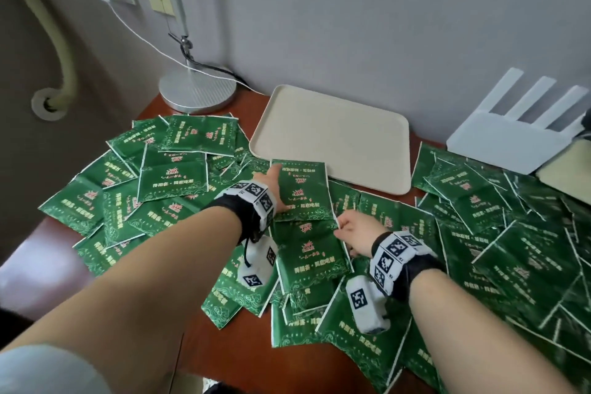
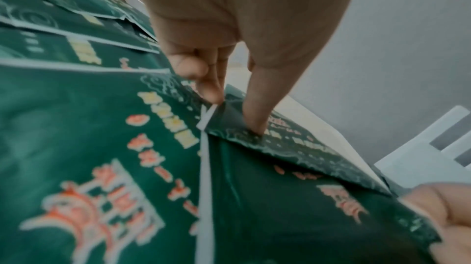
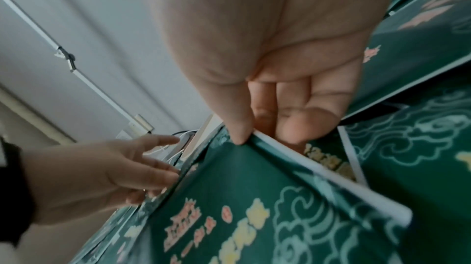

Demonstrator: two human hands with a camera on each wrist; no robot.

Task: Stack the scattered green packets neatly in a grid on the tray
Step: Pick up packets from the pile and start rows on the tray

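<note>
Many green packets lie scattered over the wooden table. The beige tray [image 1: 332, 125] stands bare at the back, by the wall. One green packet [image 1: 302, 189] lies with its far edge over the tray's near rim. My left hand [image 1: 271, 184] holds it by its left edge, one finger [image 2: 254, 115] pressing on top and the others [image 2: 206, 85] curled at the corner. My right hand [image 1: 350, 230] pinches the far right corner [image 3: 251, 137] of a second packet [image 1: 311, 254] lying just nearer.
A lamp base [image 1: 198, 91] with cables stands at the back left. A white router [image 1: 511, 137] sits at the back right against the wall. Packets cover the table left and right of my arms; bare wood [image 1: 224, 349] shows at the near edge.
</note>
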